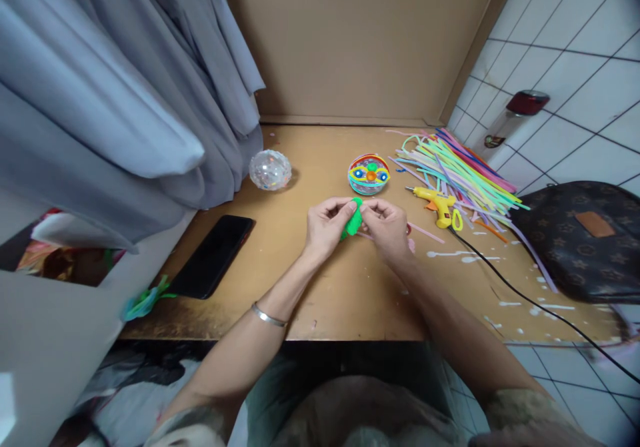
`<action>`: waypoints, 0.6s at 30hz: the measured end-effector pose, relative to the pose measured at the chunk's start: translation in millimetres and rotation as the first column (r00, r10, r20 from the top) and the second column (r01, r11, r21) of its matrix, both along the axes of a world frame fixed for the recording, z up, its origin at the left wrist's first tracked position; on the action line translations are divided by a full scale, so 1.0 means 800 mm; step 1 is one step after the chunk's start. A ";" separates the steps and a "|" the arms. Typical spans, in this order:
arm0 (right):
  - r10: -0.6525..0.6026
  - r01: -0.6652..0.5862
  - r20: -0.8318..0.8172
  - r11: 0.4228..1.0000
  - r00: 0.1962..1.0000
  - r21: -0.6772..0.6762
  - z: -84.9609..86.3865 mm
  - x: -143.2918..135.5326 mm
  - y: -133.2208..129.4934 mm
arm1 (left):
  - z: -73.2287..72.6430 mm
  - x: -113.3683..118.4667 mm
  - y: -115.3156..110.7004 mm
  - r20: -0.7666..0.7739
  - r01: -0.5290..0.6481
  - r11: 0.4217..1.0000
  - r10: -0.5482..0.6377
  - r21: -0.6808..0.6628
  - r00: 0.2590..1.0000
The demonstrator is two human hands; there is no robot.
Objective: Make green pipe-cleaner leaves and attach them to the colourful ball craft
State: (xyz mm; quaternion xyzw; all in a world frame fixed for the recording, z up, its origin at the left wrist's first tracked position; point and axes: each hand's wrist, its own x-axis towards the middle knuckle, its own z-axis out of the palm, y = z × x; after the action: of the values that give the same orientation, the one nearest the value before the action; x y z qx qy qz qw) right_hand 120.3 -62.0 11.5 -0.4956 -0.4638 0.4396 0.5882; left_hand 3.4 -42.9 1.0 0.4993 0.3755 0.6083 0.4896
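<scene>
A small bright green fuzzy piece [355, 219] is pinched between both hands above the middle of the wooden table. My left hand [327, 225] has thumb and fingers closed on its left side. My right hand [386, 227] grips it from the right with thumb and forefinger. Just beyond the hands sits a round ornament [369, 175] with red, yellow and blue strips, a green dot and an orange centre. Pink bits lie partly hidden beside my right hand.
A clear ball [271, 169] sits at the back left, a black phone [213, 256] at the left. Coloured pipe cleaners [460, 170], a yellow glue gun [436, 205] with black cord, a clear bottle [513, 123] and a brown bag [583, 240] are at the right. A grey curtain [150, 87] hangs left.
</scene>
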 end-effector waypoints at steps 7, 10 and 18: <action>-0.154 0.089 0.309 0.973 0.939 0.214 -0.018 0.000 0.001 | -0.005 0.006 -0.002 0.031 -0.037 0.999 0.037 -0.001 0.999; -0.206 0.042 0.448 0.936 0.870 0.350 -0.013 0.004 -0.005 | -0.004 0.004 0.000 0.046 -0.059 0.998 0.059 0.004 0.997; -0.393 -0.035 0.654 0.841 0.647 0.540 -0.010 0.005 -0.012 | 0.000 0.000 0.002 0.039 -0.099 0.995 0.099 -0.005 0.994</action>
State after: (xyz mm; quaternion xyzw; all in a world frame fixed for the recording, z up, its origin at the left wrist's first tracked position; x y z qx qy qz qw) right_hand 124.1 -71.2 3.4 -0.5029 -0.7069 -0.0023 0.4975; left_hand 3.5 -41.1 0.8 0.4672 0.3909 0.6411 0.4667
